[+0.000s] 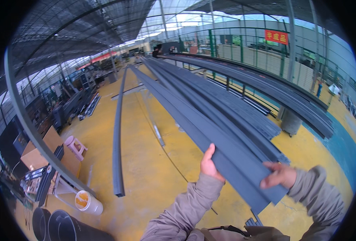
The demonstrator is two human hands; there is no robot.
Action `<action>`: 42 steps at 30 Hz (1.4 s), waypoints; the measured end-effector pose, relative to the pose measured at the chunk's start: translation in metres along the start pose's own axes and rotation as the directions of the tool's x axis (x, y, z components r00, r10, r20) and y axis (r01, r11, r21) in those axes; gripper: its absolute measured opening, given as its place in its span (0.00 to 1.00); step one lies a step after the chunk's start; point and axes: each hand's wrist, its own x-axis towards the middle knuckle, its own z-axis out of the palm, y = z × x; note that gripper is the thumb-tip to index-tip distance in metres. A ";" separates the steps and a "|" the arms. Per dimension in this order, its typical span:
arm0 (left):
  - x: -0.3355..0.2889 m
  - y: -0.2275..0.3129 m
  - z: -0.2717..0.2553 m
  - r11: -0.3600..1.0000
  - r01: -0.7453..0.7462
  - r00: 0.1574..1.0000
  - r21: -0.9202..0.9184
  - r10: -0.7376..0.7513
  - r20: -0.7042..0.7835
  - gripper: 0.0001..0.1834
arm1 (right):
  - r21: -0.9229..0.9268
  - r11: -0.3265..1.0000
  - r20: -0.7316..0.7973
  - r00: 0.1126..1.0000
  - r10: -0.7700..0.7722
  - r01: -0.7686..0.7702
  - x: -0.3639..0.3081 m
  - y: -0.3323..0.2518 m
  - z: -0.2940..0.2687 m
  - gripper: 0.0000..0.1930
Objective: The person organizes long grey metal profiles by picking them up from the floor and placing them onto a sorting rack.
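Note:
A long dark grey profile (230, 160) runs away from me, its near end between my two hands. My left hand (211, 165) grips its left edge; the thumb points up along the edge and the fingers are hidden underneath. On the right edge, near the end, my right hand (280, 176) is closed, its digits on the upper face and slightly blurred. Just right of this piece lie more long grey profiles (242, 114), side by side. A single narrow grey tube (119, 140) extends separately to the left.
A raised rack holds dark profiles (266, 82) at the right. To the left stand a pink stool (75, 147), a white bucket (89, 201), dark round bins (63, 227) and a slanting grey post (37, 136). Behind the rack is a green fence (242, 48) with a red sign (276, 37).

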 end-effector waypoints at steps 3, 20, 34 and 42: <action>0.020 -0.042 0.064 0.997 -0.005 0.993 -0.073 0.014 0.120 0.22 | 0.169 0.985 0.041 0.998 -0.043 0.035 -0.030 -0.019 -0.062 0.39; 0.245 -0.427 0.297 0.964 0.173 0.960 -0.200 -0.119 0.254 0.36 | -0.054 0.998 -0.271 0.961 -0.043 0.029 -0.175 0.068 -0.541 0.36; 0.316 -0.556 0.350 0.973 0.221 0.972 0.066 -0.214 -0.094 0.67 | 0.049 0.997 -0.286 0.955 0.075 -0.064 -0.156 0.165 -0.694 0.29; 0.343 -0.652 0.277 0.997 -0.059 0.986 0.048 0.050 0.161 0.38 | 0.003 0.998 -0.403 0.914 -0.052 0.058 -0.131 0.350 -0.786 0.34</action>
